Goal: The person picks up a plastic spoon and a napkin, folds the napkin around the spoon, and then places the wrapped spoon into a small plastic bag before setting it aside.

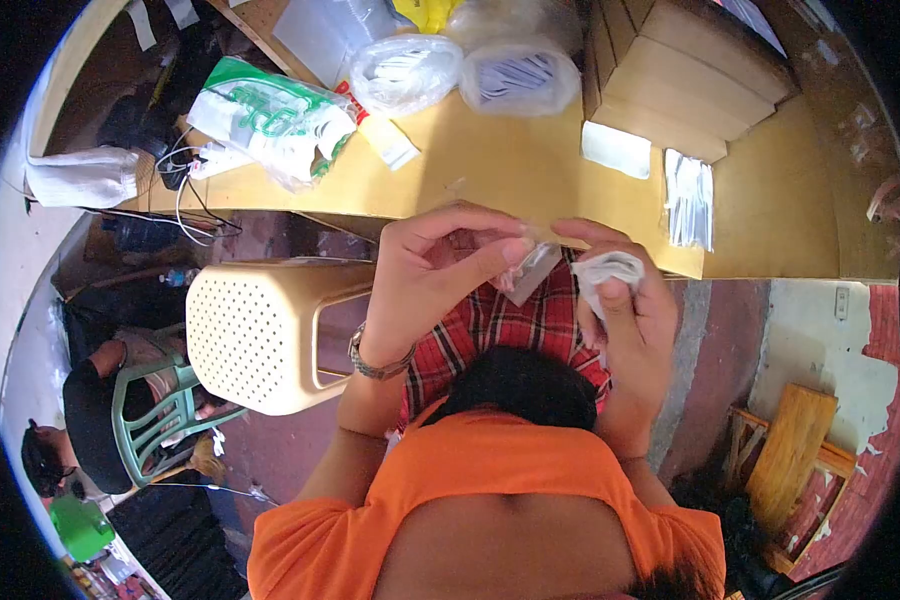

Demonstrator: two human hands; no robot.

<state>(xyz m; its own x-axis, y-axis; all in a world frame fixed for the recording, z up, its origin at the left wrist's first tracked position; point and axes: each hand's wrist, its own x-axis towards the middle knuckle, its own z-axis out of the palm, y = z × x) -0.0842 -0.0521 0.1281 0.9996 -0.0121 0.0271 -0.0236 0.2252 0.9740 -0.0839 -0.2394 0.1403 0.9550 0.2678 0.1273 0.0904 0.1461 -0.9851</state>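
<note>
I pinch a clear sleeve (532,268) in my left hand (440,275), fingers narrow, just below the table (530,180) edge, while my right hand (625,310) grips white wadding (607,270) beside it.

My left hand (440,275) pinches a small clear packet (532,268) by its end, just off the near edge of the desk (530,170). My right hand (625,310) grips a crumpled white piece (608,268) beside it. On the desk, 2 clear bags (462,72) sit toward the far edge, a cardboard box (670,80) at the far right corner, a green-printed bag (270,120) near the left edge. A cream basket (260,335) stands below the desk.
</note>
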